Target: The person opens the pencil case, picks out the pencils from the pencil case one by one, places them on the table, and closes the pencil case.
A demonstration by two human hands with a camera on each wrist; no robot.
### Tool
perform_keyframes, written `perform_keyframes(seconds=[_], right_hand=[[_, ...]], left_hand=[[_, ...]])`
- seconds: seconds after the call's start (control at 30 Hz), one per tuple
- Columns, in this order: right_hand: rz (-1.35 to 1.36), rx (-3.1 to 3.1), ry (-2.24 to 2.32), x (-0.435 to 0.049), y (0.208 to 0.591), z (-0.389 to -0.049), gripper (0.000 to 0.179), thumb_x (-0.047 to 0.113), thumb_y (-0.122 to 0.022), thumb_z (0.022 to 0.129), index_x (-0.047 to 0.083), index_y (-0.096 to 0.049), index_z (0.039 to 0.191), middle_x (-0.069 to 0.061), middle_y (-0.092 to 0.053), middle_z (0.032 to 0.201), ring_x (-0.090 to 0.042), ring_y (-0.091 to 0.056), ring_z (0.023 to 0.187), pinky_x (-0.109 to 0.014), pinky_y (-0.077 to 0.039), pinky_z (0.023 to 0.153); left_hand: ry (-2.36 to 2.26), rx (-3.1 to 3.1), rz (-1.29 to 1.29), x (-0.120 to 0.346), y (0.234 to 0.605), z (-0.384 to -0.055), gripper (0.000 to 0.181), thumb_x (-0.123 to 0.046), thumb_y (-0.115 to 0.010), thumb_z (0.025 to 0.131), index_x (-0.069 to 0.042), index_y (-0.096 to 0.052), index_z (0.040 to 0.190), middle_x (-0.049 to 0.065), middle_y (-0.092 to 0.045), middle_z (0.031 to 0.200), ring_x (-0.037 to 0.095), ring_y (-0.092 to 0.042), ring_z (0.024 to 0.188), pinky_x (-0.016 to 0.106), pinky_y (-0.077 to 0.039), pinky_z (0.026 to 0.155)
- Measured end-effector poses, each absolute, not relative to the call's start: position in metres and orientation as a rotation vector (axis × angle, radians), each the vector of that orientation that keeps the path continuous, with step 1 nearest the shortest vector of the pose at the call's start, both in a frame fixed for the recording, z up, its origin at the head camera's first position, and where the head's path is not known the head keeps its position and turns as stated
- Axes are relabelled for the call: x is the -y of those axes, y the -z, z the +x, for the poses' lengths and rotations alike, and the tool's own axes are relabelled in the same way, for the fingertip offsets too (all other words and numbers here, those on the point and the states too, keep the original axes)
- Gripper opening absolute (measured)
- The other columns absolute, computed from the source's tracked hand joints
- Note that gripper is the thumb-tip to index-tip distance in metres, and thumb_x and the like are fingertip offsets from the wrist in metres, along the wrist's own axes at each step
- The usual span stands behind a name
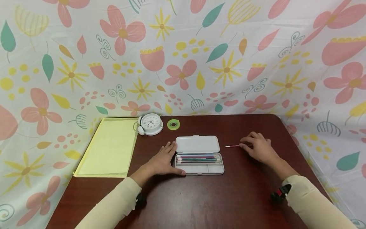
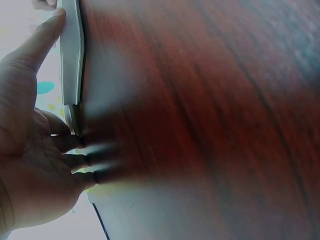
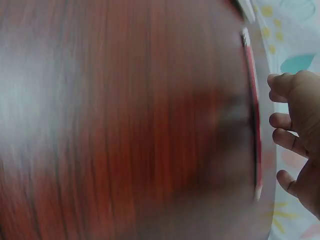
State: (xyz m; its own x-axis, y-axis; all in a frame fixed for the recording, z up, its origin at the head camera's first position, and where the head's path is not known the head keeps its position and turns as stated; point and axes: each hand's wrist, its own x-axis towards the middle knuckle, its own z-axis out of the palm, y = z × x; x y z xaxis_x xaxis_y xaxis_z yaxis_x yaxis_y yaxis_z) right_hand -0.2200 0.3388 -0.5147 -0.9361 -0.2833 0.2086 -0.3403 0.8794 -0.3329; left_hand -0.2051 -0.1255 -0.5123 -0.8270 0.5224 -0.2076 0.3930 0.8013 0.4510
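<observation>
A white pencil case (image 1: 191, 169) lies open on the table, its lid (image 1: 197, 144) folded back. Several colored pencils (image 1: 198, 158) fill the case's rear compartment. Along the left side of the case is my left hand (image 1: 162, 161), fingers spread and thumb at the front corner. The left wrist view shows that thumb (image 2: 52, 25) straight against the case's edge. To the right of the case, a red pencil (image 3: 257, 125) with a white end lies on the table. My right hand (image 1: 260, 149) hovers over it, with the loosely bent fingers apart from the pencil in the right wrist view.
A white alarm clock (image 1: 151, 123) and a round green-rimmed disc (image 1: 173, 124) stand near the back edge. At the left lies a yellow folder (image 1: 110, 148). Flower-printed cloth (image 1: 183, 47) hangs behind and beside the dark wooden table (image 1: 200, 200).
</observation>
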Motion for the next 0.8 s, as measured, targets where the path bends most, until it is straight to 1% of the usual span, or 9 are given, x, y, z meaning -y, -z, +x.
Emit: perform_keyframes(seconds=[0.07,0.23,0.3,0.37,0.43,0.53,0.67,0.8], right_hand=[[0.509,2.888,-0.555,-0.328,0.511,-0.219,0.025,0.027,-0.078,0.105,0.013,-0.082,0.126,-0.008,-0.067,0.116,-0.033,-0.058,0.107,-0.069,-0.044,0.085],[0.604,2.896,-0.551,-0.291,0.506,-0.214,0.026,0.027,-0.080,0.103,0.015,-0.082,0.127,-0.005,-0.068,0.117,-0.032,-0.061,0.115,-0.071,-0.045,0.093],[0.666,2.889,-0.549,-0.275,0.505,-0.210,0.026,0.026,-0.082,0.102,0.016,-0.082,0.126,-0.005,-0.069,0.118,-0.031,-0.062,0.115,-0.071,-0.045,0.095],[0.748,2.861,-0.556,-0.261,0.504,-0.205,0.025,0.025,-0.083,0.101,0.016,-0.082,0.124,-0.004,-0.069,0.119,-0.029,-0.063,0.113,-0.070,-0.046,0.094],[0.822,2.828,-0.563,-0.248,0.503,-0.201,0.023,0.024,-0.085,0.100,0.016,-0.082,0.121,-0.002,-0.069,0.117,-0.025,-0.061,0.109,-0.067,-0.046,0.092],[0.906,2.790,-0.584,-0.233,0.503,-0.194,0.019,0.022,-0.086,0.098,0.016,-0.083,0.115,0.001,-0.067,0.112,-0.019,-0.057,0.101,-0.062,-0.045,0.089],[0.959,2.779,-0.566,-0.220,0.504,-0.187,0.014,0.023,-0.087,0.097,0.017,-0.084,0.109,0.003,-0.066,0.103,-0.015,-0.054,0.095,-0.061,-0.045,0.089],[0.967,2.802,-0.505,-0.215,0.507,-0.183,0.012,0.025,-0.088,0.096,0.020,-0.084,0.107,0.006,-0.066,0.098,-0.013,-0.057,0.092,-0.061,-0.046,0.089]], left_hand=[[-0.563,-2.666,0.698,0.126,0.513,-0.206,0.137,-0.077,-0.083,0.084,-0.003,-0.014,0.177,0.016,-0.015,0.187,0.038,-0.007,0.175,0.059,-0.016,0.141],[-0.557,-2.661,0.692,0.126,0.514,-0.208,0.138,-0.079,-0.083,0.083,-0.006,-0.013,0.178,0.014,-0.014,0.187,0.036,-0.006,0.175,0.058,-0.014,0.142],[-0.558,-2.661,0.690,0.126,0.515,-0.208,0.139,-0.079,-0.083,0.083,-0.006,-0.013,0.178,0.014,-0.014,0.187,0.035,-0.006,0.175,0.058,-0.014,0.142],[-0.557,-2.661,0.691,0.126,0.515,-0.207,0.139,-0.080,-0.082,0.082,-0.007,-0.013,0.178,0.014,-0.014,0.187,0.035,-0.006,0.175,0.057,-0.014,0.142],[-0.560,-2.659,0.691,0.126,0.515,-0.207,0.139,-0.079,-0.083,0.082,-0.006,-0.013,0.178,0.014,-0.014,0.187,0.036,-0.006,0.175,0.057,-0.014,0.142],[-0.566,-2.658,0.690,0.126,0.515,-0.207,0.139,-0.079,-0.083,0.082,-0.006,-0.013,0.178,0.015,-0.014,0.187,0.036,-0.006,0.175,0.057,-0.014,0.142],[-0.574,-2.663,0.692,0.126,0.515,-0.208,0.139,-0.078,-0.083,0.082,-0.005,-0.014,0.178,0.017,-0.015,0.186,0.038,-0.007,0.175,0.059,-0.015,0.141],[-0.566,-2.664,0.695,0.126,0.515,-0.208,0.139,-0.078,-0.083,0.083,-0.004,-0.013,0.177,0.018,-0.014,0.186,0.039,-0.006,0.175,0.059,-0.015,0.141]])
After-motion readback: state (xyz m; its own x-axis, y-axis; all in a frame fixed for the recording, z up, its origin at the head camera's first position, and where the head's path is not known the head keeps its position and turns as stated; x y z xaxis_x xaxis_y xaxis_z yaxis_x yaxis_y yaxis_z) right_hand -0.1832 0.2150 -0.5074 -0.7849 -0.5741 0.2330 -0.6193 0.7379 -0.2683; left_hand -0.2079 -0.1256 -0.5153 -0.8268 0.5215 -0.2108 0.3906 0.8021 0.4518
